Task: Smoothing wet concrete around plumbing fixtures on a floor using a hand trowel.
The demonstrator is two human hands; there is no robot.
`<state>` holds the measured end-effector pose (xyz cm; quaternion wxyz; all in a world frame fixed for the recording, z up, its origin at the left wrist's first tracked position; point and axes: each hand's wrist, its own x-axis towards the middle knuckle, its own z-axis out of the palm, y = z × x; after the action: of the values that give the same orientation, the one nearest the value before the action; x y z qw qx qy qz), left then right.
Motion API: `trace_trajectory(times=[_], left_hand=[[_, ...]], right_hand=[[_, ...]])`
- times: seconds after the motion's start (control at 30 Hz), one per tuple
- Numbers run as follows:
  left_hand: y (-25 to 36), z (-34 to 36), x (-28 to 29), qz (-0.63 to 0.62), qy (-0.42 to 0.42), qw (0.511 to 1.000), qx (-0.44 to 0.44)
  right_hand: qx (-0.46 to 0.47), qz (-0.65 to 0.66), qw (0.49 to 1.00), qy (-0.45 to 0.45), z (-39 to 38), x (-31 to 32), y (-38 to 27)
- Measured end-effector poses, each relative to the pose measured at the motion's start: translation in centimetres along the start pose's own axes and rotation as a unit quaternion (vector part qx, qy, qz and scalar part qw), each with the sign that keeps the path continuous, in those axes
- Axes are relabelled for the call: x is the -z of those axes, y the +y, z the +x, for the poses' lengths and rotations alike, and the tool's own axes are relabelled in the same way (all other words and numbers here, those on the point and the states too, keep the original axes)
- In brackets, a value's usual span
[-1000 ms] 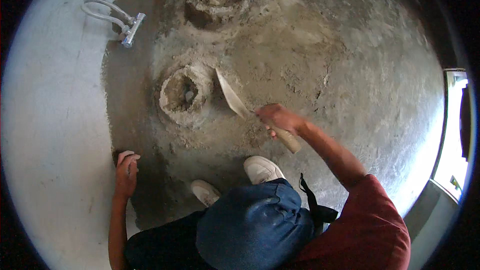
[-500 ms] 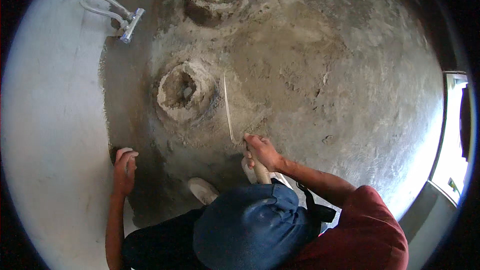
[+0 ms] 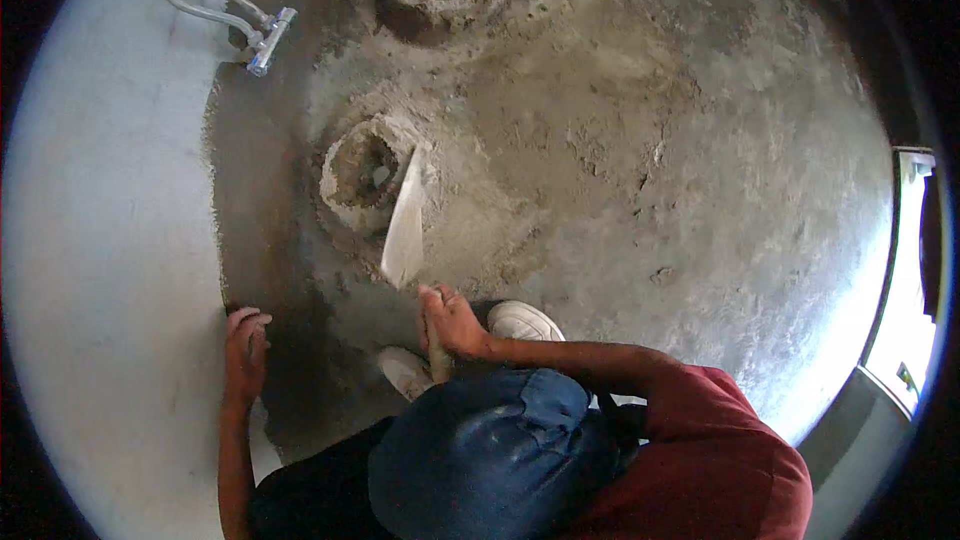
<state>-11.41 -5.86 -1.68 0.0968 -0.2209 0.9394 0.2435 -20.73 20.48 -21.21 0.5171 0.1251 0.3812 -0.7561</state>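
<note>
Swinging left, the trowel (image 3: pixel 405 225) has gone from standing on edge beside the near ring (image 3: pixel 350 215) half a second ago to showing its flat face over the ring's right side. The right hand (image 3: pixel 455 322) went left with it. Clock hours here are counted from the middle of the near ring, with 12 at the top.

Far over at 9 is the pale wall (image 3: pixel 110 190). The left hand (image 3: pixel 245 350) is at 7, where the pale part meets the dark band (image 3: pixel 255 180). Its fingers are bent and loose, with nothing seen in them. It looks like it leans there, but I cannot tell how hard. At 11 is a shiny tap (image 3: pixel 272 42) with a bendy hose.

Next comes the near ring, made of crumbly gray stuff, with a hole in it and a small pale lump inside. Just past 12 is the far ring (image 3: pixel 445 8). The trowel blade is at about 4 to 5, its tip up and its handle down. I cannot tell if it touches the ring. At 5 the right hand is wrapped tight around the handle. The left shoe (image 3: pixel 404 372) is near 6, and the right shoe (image 3: pixel 525 320) is between 4 and 5. Rough floor (image 3: pixel 560 170) lies at 3.

The ring's edge could break if the blade pushes too hard, because it looks crumbly. Bits could drop into the hole if the blade tips inward. The handle could bump the left shoe, since they are so close.
</note>
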Motion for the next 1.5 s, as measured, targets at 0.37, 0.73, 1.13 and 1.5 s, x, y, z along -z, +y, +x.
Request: trace_trajectory(times=[0.37,0.73,1.13,1.5], left_hand=[[0.2,-0.8,0.4,0.022,-0.003,1.000,0.002],[-1.3,-2.9,0.0,0.038,0.026,0.999,-0.004],[-0.1,-1.0,-0.4,-0.013,0.042,0.997,-0.058],[-2.0,-2.2,-0.9,-0.005,0.052,0.997,-0.063]], right_hand=[[0.018,-0.163,0.986,0.023,-2.0,2.2,4.0],[0.081,-0.430,0.894,0.093,-3.3,3.4,-4.6],[0.175,-0.847,0.500,-0.046,-0.6,5.2,-22.7],[0.101,-0.805,0.583,0.040,-4.4,7.5,-19.4]])
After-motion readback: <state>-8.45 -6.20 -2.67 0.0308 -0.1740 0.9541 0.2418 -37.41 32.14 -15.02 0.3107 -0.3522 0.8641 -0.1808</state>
